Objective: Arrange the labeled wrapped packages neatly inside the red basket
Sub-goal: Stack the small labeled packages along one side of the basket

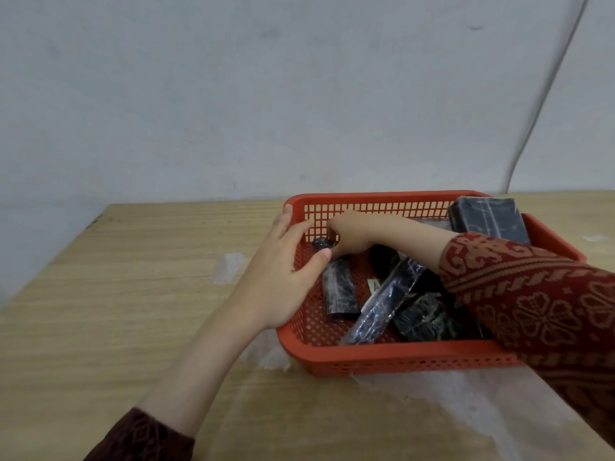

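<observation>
A small dark package (320, 243) sits in the far left corner of the red basket (382, 356), pinched by the right hand (349, 236). The left hand (283, 271), fingers spread, steadies the basket's side. Best lay it flat beside the other packages (339, 289).

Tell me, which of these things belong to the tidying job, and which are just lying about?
Job: red basket; dark wrapped packages inside it; left hand on its rim; right hand on a small package.

Lying about: plastic scraps on the table; wall cable.
</observation>
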The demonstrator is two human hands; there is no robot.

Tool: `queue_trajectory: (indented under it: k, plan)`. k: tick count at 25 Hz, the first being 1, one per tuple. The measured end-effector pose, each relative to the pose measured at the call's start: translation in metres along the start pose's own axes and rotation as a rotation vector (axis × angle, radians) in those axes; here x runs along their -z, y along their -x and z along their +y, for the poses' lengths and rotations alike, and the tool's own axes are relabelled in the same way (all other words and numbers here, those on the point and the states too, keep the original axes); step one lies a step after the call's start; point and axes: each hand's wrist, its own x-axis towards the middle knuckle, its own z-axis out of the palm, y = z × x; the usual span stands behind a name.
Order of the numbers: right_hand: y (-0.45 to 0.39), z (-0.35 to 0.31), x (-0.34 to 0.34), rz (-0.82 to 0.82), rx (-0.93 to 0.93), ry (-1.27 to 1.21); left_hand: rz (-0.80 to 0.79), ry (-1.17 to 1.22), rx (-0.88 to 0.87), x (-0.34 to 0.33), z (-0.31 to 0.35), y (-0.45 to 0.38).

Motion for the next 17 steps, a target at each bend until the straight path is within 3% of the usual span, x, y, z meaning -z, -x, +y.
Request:
queue_trajectory:
  k: [8,17]
  plan:
    - [0.006,0.020,0.017,-0.023,0.128,-0.124,-0.006,0.019,0.002,-0.001,-0.002,0.001]
    - [0.004,0.018,-0.002,0.168,0.165,0.012,0.018,0.024,0.007,-0.002,-0.003,0.001]
